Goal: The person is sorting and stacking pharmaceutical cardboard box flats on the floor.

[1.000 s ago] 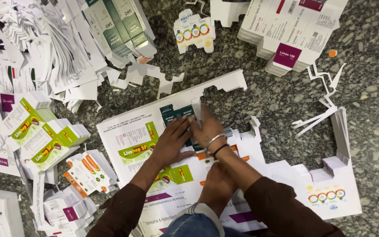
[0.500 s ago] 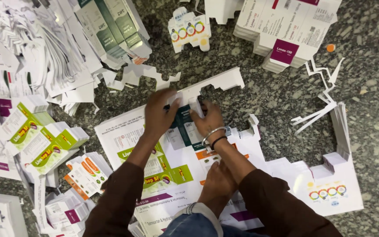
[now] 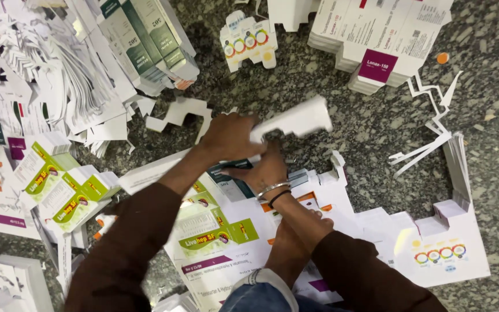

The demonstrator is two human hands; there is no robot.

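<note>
Overhead, the left hand point(image 3: 229, 137) clamped a white, jagged-edged cardboard strip point(image 3: 293, 120); the right hand point(image 3: 264, 170) pressed printed sheets point(image 3: 220, 231) flat beneath it.

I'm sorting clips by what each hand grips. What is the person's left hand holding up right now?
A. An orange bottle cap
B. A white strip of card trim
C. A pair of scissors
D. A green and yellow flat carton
B: the left hand grips one end of a white card strip, lifted above the speckled stone floor.
</note>
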